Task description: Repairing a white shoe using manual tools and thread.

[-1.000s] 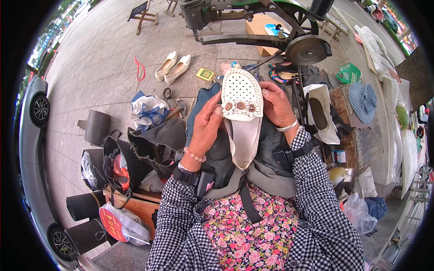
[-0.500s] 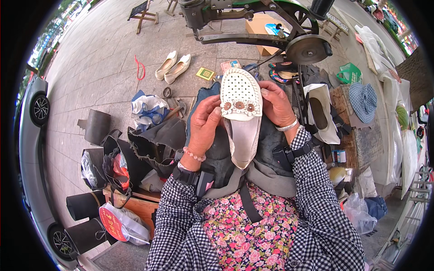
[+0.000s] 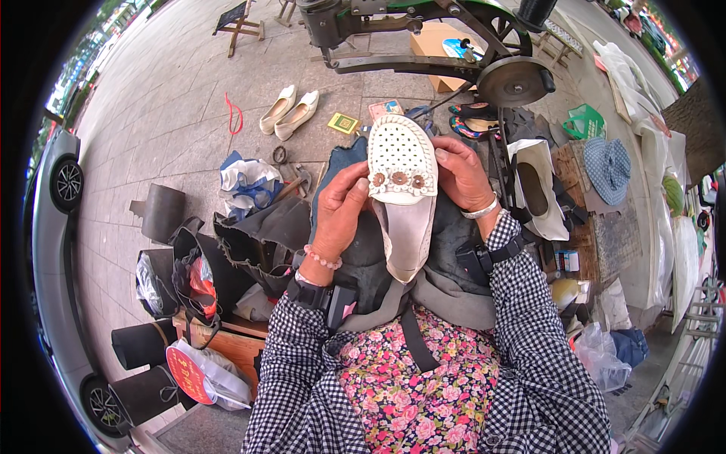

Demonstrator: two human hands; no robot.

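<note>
Above my lap I hold a white slip-on shoe [image 3: 403,155], toe pointing away from me. Its upper has small punched holes and a row of brown flower ornaments; the pale insole shows through the opening. My left hand [image 3: 342,208] is closed on the shoe's left edge, thumb near the flowers. On the other side, the fingers of my right hand [image 3: 463,175] pinch the right edge by the toe part. Dark cloth [image 3: 363,265] lies across my lap under the shoe. A pair of cream shoes [image 3: 290,113] stands on the paving farther off.
A hand-cranked sewing machine [image 3: 423,38] stands at the far side. To the left are black bags [image 3: 200,272], a metal cylinder [image 3: 162,213] and a hammer [image 3: 303,178]. A white box-like holder [image 3: 538,189] and a blue checked hat [image 3: 606,172] are at right.
Almost nothing differs. The shoe and both hands have shifted very slightly to the left, with the same hold.
</note>
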